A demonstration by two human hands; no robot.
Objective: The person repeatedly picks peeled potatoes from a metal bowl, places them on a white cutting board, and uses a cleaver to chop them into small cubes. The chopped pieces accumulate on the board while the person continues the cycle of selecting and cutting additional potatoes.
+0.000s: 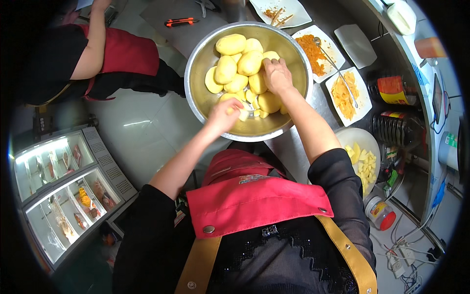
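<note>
A large metal bowl (309,84) stands in front of me with several whole peeled potatoes (250,63) in it. Small cut potato pieces (250,96) lie among them, low in the bowl. My left hand (224,115), slightly blurred, is over the bowl's near left part with pale potato pieces (243,114) at its fingers. At the right side of the bowl, my right hand (279,76) has its fingers curled down against the potatoes, touching a peeled potato (271,55). Its fingertips are partly hidden, so its hold is unclear.
Plates of orange chopped food (310,51) and yellowish slices (344,93), each with a spoon, sit to the right. Potato cubes fill a round board or plate (361,136). An orange-black cutter (181,22) lies beyond. Another person (125,51) stands left, above a lit display fridge (69,198).
</note>
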